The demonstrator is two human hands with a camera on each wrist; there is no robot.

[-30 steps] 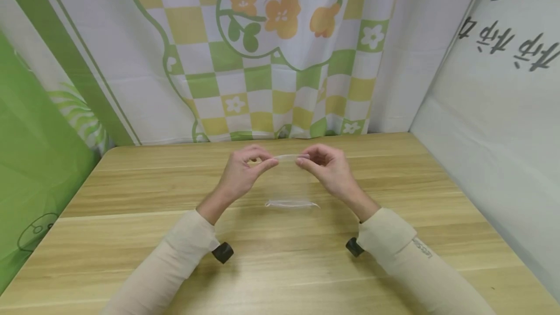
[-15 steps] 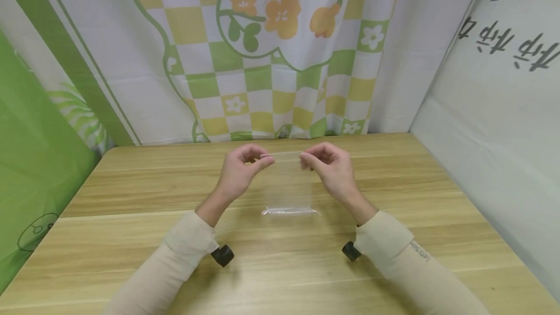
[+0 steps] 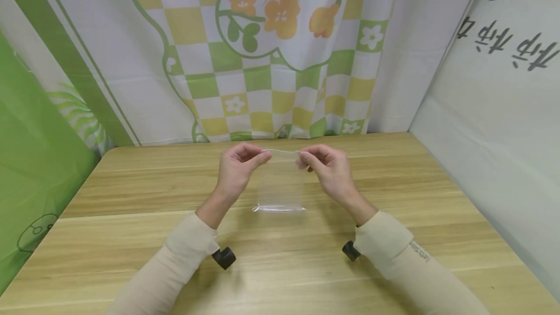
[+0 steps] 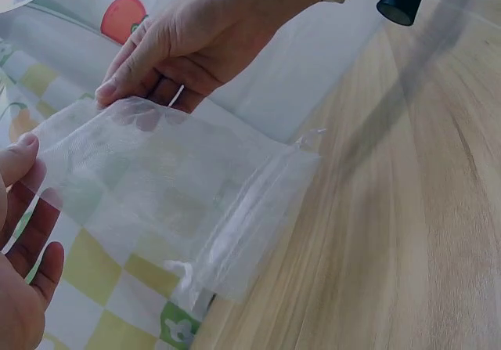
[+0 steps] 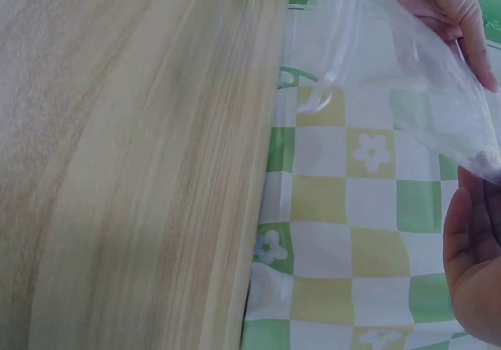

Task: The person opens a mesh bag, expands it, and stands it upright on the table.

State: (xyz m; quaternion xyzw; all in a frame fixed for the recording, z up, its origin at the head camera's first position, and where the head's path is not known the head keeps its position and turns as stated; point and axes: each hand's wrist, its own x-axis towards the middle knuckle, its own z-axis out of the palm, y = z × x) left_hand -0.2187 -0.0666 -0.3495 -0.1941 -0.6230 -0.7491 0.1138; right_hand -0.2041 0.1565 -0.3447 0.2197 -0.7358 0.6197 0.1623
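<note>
A sheer white organza drawstring bag [image 3: 281,179] hangs above the table between my two hands. Its drawstring end, gathered and with short cord ends, points down. My left hand [image 3: 235,166] pinches one upper corner between thumb and fingers. The other upper corner is pinched by my right hand [image 3: 330,169]. In the left wrist view the bag [image 4: 168,182] spreads flat and see-through, my right hand [image 4: 200,41] at its far corner and my left hand [image 4: 23,248] at the near one. In the right wrist view the bag [image 5: 438,84] looks slack, partly cut off by the frame.
A wooden table [image 3: 280,266] lies below. Behind it hangs a checkered green and yellow curtain [image 3: 262,77]. A white wall cloth [image 3: 490,135] stands on the right, a green one [image 3: 39,159] on the left. Each wrist carries a small black camera [image 3: 224,258].
The bag has shifted slightly left and spread out more between my hands. My left hand has moved a little left; the bag's upper edge stretches wider than a second ago.
</note>
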